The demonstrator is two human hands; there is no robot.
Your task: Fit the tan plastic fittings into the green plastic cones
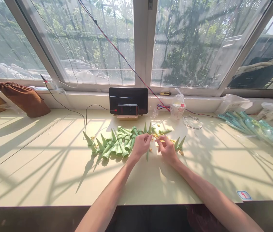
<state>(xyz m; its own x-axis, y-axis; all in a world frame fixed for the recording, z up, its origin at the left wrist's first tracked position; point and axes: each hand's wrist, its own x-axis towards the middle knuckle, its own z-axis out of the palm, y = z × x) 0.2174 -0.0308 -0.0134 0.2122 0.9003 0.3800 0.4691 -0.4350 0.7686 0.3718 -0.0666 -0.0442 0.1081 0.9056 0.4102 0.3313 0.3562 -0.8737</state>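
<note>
My left hand (140,145) is closed around a green cone-shaped spike (147,156), whose pointed end sticks out below the fingers. Close by on the right, my right hand (167,149) has its fingertips pinched together; whatever is between them is too small to make out. Left of my hands lies a heap of green cone-shaped spikes (119,149), some standing point up and others lying down. Small yellow pieces (172,140) are scattered behind and beside my right hand. Two more green spikes (181,142) stand to its right.
A dark tablet (128,93) with a phone (127,110) in front stands by the window. A brown bag (25,98) sits at the left. Plastic bags of light-blue items (254,129) lie at the right. Behind my hands are a tied plastic bag (177,106) and a coiled cable (192,122).
</note>
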